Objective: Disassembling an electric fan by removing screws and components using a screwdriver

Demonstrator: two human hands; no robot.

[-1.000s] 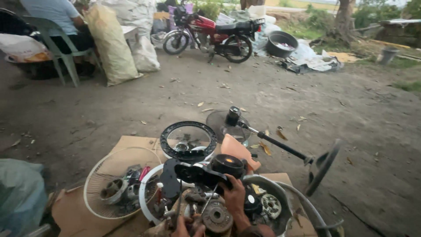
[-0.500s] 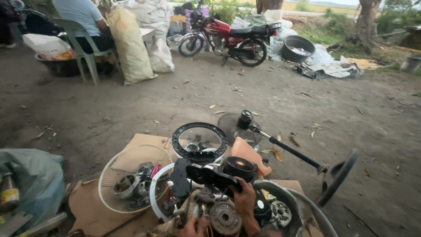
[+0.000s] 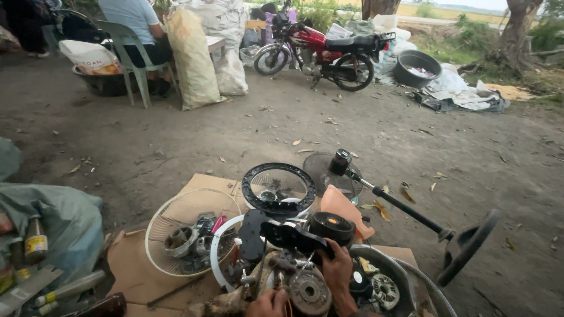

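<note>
Right hand (image 3: 336, 271) shifted up onto black plastic motor housing (image 3: 305, 238), fingers gripping it, left hand (image 3: 267, 304) curled around rusty motor rotor (image 3: 308, 292), cardboard sheet's (image 3: 138, 261) front edge, white wire fan guard (image 3: 191, 238) alongside, black stand pole (image 3: 405, 208) beyond.

Soft, even daylight fills the scene, dimmer over the dirt ground (image 3: 176, 147) in the foreground, which lies in broad shade with no hard-edged shadows. The far background past the red motorcycle (image 3: 323, 50) is brighter and slightly washed out near the top right. A wide-angle lens bends the edges, so the ground curves away at the corners. The fan parts near the bottom are fairly sharp; the left corner blurs softly. There is no strong glare.
</note>
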